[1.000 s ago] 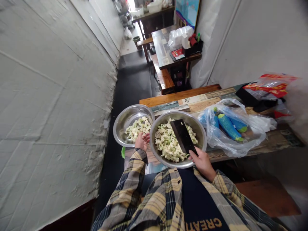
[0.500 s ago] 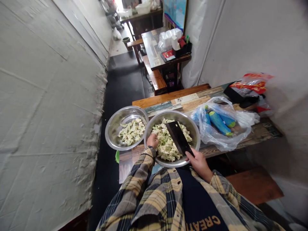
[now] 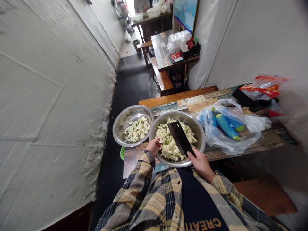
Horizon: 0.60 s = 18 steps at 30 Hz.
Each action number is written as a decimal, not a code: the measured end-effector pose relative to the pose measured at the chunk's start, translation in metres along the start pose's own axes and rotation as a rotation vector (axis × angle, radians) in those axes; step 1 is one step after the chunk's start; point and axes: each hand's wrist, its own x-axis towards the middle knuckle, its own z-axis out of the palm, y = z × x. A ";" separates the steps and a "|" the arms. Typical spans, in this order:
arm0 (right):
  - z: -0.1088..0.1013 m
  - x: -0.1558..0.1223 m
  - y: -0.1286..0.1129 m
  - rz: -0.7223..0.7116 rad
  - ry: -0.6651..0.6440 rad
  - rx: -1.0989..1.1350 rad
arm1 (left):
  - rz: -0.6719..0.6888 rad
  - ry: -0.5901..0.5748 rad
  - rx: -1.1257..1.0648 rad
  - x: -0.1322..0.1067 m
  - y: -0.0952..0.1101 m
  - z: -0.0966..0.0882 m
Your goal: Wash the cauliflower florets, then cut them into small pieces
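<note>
My right hand (image 3: 201, 164) grips a dark, broad-bladed cleaver (image 3: 179, 136) by its handle. The blade lies slanted over a steel bowl (image 3: 201, 133) of cut cauliflower (image 3: 172, 152). At the bowl's left rim, my left hand (image 3: 153, 146) pinches a small cauliflower piece (image 3: 161, 140) between thumb and fingers. To the left stands a second steel bowl (image 3: 117, 130), touching or nearly touching the first, with more cauliflower pieces (image 3: 137, 130) inside.
On the right of the wood-patterned table (image 3: 191, 107) lies a clear plastic bag (image 3: 223, 146) with blue net-wrapped items (image 3: 226, 125). Behind it are a red-printed packet (image 3: 264, 86) and a bench (image 3: 168, 100). Another table (image 3: 158, 51) stands farther off. A wall (image 3: 55, 112) runs along the left.
My left hand has come up from among the cauliflower to the bowl's left rim, now with a piece in its fingers. The cleaver stays over the bowl. The view has shifted slightly left.
</note>
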 end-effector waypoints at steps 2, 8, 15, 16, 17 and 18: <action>0.000 -0.001 -0.001 -0.005 -0.006 -0.014 | -0.015 -0.044 -0.054 -0.005 0.004 0.006; -0.006 -0.004 -0.002 -0.018 0.001 -0.042 | -0.034 -0.176 -0.184 -0.017 0.012 0.022; -0.013 -0.004 0.002 -0.014 0.070 -0.016 | -0.053 -0.199 -0.189 -0.022 0.018 0.033; -0.014 -0.004 0.003 -0.013 0.074 -0.014 | -0.050 -0.179 -0.167 -0.023 0.017 0.035; -0.014 -0.004 0.004 -0.012 0.076 -0.009 | -0.051 -0.166 -0.154 -0.022 0.017 0.036; -0.014 -0.004 0.005 -0.010 0.076 -0.003 | -0.054 -0.157 -0.148 -0.022 0.016 0.036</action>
